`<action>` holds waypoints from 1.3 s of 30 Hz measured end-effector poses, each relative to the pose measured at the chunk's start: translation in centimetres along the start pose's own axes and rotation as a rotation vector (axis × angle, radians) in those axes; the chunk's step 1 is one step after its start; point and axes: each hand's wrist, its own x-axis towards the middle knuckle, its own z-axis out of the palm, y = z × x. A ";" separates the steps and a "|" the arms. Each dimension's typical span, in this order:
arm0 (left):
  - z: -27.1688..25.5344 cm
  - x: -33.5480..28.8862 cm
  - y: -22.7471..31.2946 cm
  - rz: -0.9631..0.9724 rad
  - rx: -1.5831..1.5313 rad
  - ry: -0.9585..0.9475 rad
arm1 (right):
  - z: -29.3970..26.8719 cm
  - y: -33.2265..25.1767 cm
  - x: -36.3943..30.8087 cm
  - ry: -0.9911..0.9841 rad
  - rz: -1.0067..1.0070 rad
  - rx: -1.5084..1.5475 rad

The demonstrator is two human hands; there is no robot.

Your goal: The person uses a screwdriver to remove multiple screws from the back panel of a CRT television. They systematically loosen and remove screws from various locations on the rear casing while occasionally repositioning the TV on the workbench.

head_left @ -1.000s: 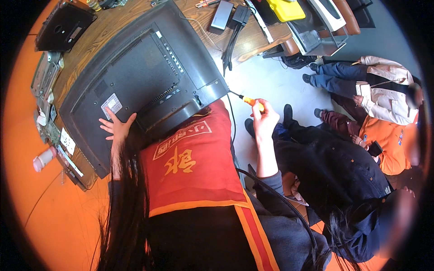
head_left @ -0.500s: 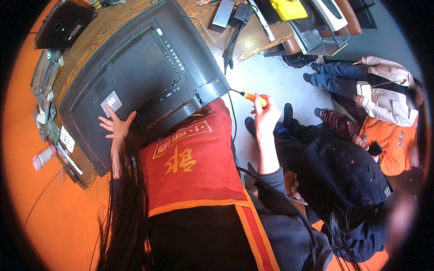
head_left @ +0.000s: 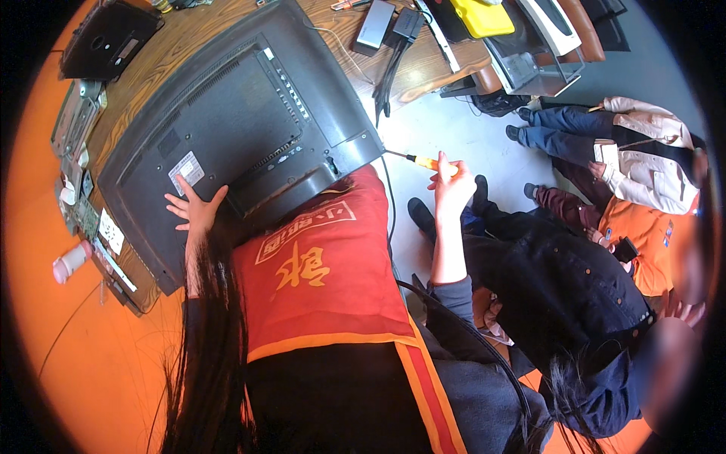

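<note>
A large black flat-screen television (head_left: 234,113) lies with its back up across the table corner, its near edge by my red apron (head_left: 318,272). My left hand (head_left: 200,212) rests on the back panel with fingers spread, beside a white label (head_left: 186,171). At the television's right corner, my right hand (head_left: 452,191) grips a screwdriver (head_left: 426,162) by its yellow-orange handle. The screwdriver's thin dark shaft points left at the television's side edge. Whether the tip touches the casing or sits in a screw, I cannot tell.
The wooden table (head_left: 416,72) carries a grey box (head_left: 374,26), a black adapter with cables (head_left: 406,24) and a yellow case (head_left: 484,15). Circuit boards (head_left: 87,216) and a pink-lidded bottle (head_left: 72,262) are on the left. Several people stand at right, one in a dark jacket (head_left: 552,287) close by.
My right hand has shifted slightly right, and its fingers have changed their hold on the screwdriver, whose handle sits a little further right. My left hand and the television have stayed put.
</note>
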 end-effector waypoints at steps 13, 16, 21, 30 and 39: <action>0.0 -0.2 0.1 0.000 0.012 0.012 | 0.2 -3.8 0.7 -0.219 -0.318 -0.471; 0.0 -0.2 0.2 -0.005 0.011 0.013 | 1.0 -5.4 1.5 -0.373 -0.552 -0.641; 0.0 -0.1 0.0 0.008 0.012 0.003 | 1.5 -6.8 2.8 -0.778 -0.512 -0.664; 0.4 0.1 0.0 0.006 -0.003 0.023 | 1.1 -7.6 4.8 -1.082 -1.545 -1.111; 0.9 -5.5 8.4 0.672 0.146 0.421 | 0.4 -7.8 4.8 -0.969 -1.729 -1.078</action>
